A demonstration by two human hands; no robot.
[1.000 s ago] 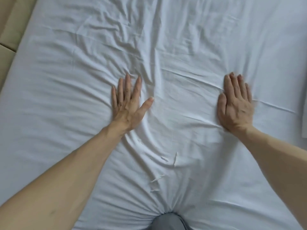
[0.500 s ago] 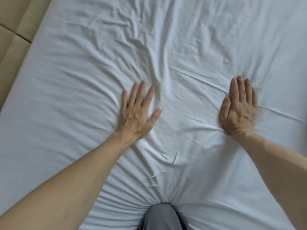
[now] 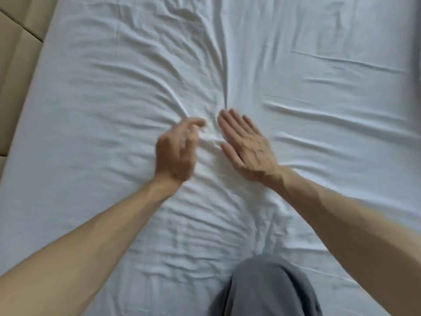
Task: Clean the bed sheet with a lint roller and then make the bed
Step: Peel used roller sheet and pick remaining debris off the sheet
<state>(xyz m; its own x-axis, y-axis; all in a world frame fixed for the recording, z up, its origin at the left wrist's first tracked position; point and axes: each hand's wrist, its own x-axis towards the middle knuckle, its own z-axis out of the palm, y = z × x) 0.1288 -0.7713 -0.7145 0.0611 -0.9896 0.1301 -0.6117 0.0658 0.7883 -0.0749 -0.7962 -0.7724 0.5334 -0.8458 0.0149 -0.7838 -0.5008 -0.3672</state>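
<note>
I am looking down through the head camera onto a bed from above. Far out past the left hand, along the left edge of the view, is a beige padded panel with stitched seams, set just beside the edge of the mattress. Nearly everything else is a white, heavily wrinkled fabric bed sheet. It is spread over the bed beneath both hands, and its folds fan outward from a spot just beyond the fingertips.

The left hand is near the middle of the sheet, with its back facing up, and it is blurred. Its fingers are loosely curled and point away from me. I cannot tell whether it pinches the cloth or only hovers over it.

Between the two hands is a small bunched ridge of sheet, just beside the right thumb.

The right hand is just to the right of the left one, close but not touching. It rests flat on the sheet, palm down, holding nothing. Its fingers are straight, close together and angled slightly leftward.

Both bare forearms reach in from the bottom corners. Nearer to me than the right hand, a knee in grey fabric trousers rests on the sheet.

Well to the right of the right hand and farther from me, a long straight crease runs across the sheet.
</note>
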